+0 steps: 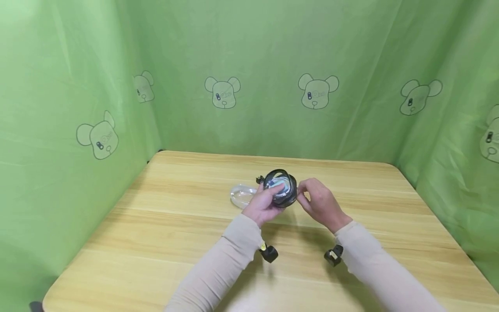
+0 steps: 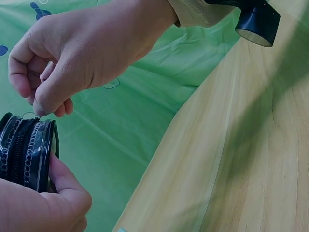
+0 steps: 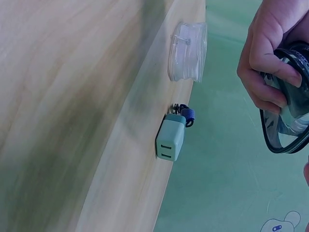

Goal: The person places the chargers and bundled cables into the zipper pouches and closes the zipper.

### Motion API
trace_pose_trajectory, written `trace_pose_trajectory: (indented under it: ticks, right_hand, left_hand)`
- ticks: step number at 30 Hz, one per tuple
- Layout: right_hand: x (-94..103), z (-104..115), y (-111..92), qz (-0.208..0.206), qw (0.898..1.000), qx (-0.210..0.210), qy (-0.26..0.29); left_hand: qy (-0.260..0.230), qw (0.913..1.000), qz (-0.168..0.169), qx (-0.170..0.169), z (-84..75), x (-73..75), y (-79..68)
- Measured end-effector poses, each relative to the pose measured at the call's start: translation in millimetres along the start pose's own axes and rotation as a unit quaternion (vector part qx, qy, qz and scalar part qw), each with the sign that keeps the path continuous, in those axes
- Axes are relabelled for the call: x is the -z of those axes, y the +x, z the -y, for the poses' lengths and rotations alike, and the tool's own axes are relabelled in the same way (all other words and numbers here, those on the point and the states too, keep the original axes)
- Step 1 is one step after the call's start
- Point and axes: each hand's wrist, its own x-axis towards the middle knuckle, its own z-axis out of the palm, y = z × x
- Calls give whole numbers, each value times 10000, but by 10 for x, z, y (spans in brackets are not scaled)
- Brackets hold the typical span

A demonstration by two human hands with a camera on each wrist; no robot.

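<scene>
My left hand [image 1: 264,207] holds a small round black zip pouch [image 1: 288,200] above the table, thumb across its clear front. Inside the pouch a white coiled cable [image 1: 281,178] and something light blue show through. In the left wrist view, dark zip teeth [image 2: 19,150] run along the pouch's side between two stitched edges. At that side my right hand [image 1: 320,203] pinches the zipper pull with thumb and forefinger; the pull is mostly hidden by the fingertips. In the right wrist view, fingers of my left hand [image 3: 270,63] curl over the pouch's rim.
A clear round plastic case [image 1: 240,196] lies on the wooden table [image 1: 187,242], left of the pouch. Close to it are a pale two-port charger plug [image 3: 170,137] and a small dark coiled bundle [image 3: 187,115]. Green curtains [image 1: 269,43] enclose the table's back and sides.
</scene>
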Motion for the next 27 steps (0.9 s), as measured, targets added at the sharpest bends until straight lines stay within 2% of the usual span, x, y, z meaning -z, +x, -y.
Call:
trace_pose_trajectory:
  ticks: [7,27]
  right_hand:
    - [7,-4,-7,109,9998,-170,75]
    - [23,-34,-13,-8,9997,-260,21]
  left_hand:
    - [83,9999,121,-10,1,17,8]
    - [271,9992,292,37,9,22,-14]
